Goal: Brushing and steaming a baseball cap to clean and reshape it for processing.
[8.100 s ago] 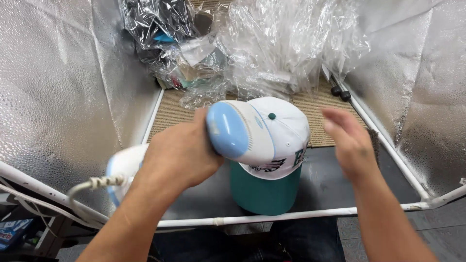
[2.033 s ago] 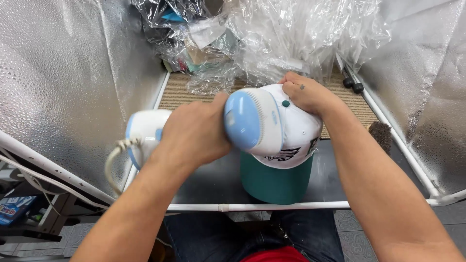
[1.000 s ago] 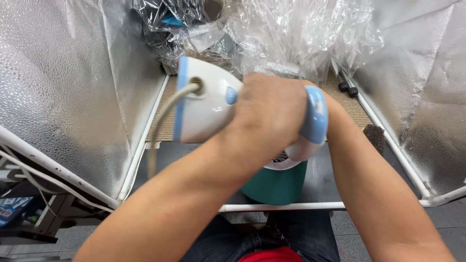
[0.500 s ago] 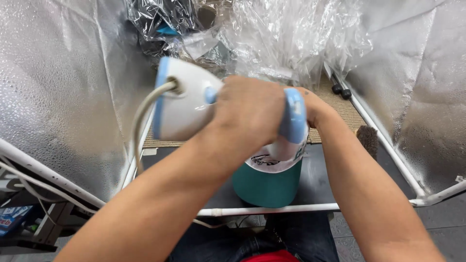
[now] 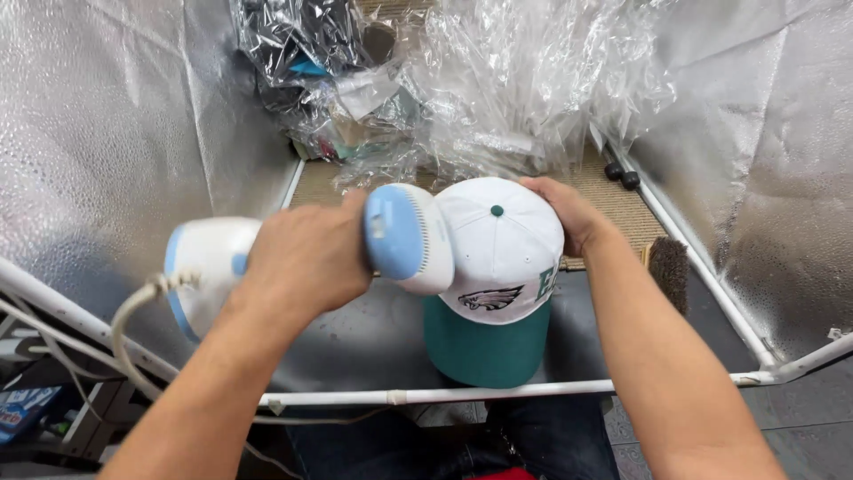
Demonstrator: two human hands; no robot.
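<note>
My left hand (image 5: 306,258) is wrapped tight around the handle of a white and pale-blue handheld steamer (image 5: 355,244), its corded end out to the left and its round blue-rimmed head pressed against the left side of the cap (image 5: 498,267). The cap, white crown with a green button and green brim, sits in the middle of the dark desk (image 5: 355,342), brim toward me. My right hand (image 5: 569,213) has its grip spread over the far right of the crown. Crumpled clear plastic bags (image 5: 498,89) are piled behind, and a brush (image 5: 668,267) lies to the right.
</note>
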